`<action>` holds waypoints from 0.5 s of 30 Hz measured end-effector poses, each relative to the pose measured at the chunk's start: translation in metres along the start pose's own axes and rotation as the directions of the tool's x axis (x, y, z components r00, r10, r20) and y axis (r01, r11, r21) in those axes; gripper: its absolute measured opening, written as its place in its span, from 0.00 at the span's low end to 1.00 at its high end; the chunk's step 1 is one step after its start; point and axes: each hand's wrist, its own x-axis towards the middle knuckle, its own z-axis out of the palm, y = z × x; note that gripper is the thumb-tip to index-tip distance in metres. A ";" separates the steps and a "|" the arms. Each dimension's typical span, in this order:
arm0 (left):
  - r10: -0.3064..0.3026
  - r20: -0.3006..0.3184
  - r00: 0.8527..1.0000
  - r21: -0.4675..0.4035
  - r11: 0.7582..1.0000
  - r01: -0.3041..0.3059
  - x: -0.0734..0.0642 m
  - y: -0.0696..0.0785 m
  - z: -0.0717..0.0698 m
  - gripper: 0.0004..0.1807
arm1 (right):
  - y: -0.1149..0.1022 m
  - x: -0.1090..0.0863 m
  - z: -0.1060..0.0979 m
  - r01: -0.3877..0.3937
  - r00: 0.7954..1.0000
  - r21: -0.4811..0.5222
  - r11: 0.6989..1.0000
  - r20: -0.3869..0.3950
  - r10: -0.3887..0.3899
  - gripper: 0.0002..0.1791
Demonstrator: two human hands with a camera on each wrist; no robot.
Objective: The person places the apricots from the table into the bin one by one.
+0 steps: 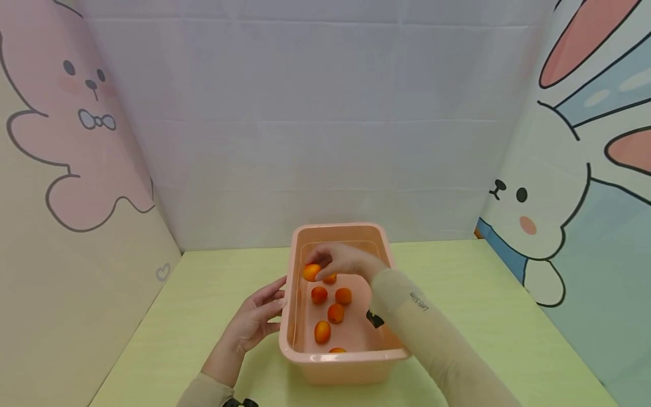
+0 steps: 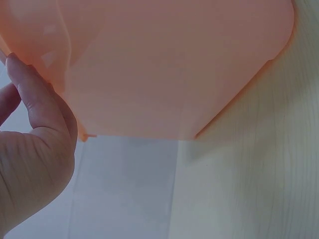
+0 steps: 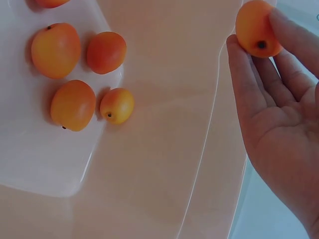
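Observation:
A pink plastic basin [image 1: 333, 357] stands on the table, with several orange apricots [image 1: 335, 313] scattered over its floor. My right hand [image 1: 342, 261] is inside its far left part and pinches one apricot [image 3: 256, 28] between thumb and fingertips, above the floor. The held apricot shows a dark spot on its underside in the right wrist view. My left hand [image 1: 256, 316] is at the basin's left side, its fairly straight fingers touching the outer wall under the rim. In the left wrist view, the fingers [image 2: 37, 94] lie along the pink wall [image 2: 134, 74].
The light yellow-green table [image 1: 229, 265] extends on both sides of the basin. A pale sheet [image 1: 315, 130] hangs behind it. Side panels carry a cartoon bear [image 1: 96, 147] on the left and a cartoon rabbit [image 1: 539, 198] on the right.

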 end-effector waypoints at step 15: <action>0.008 0.000 1.000 -0.002 1.000 -0.008 0.000 -0.001 -0.001 0.33 | -0.010 -0.007 -0.017 0.192 0.981 0.061 0.980 -0.046 -0.189 0.21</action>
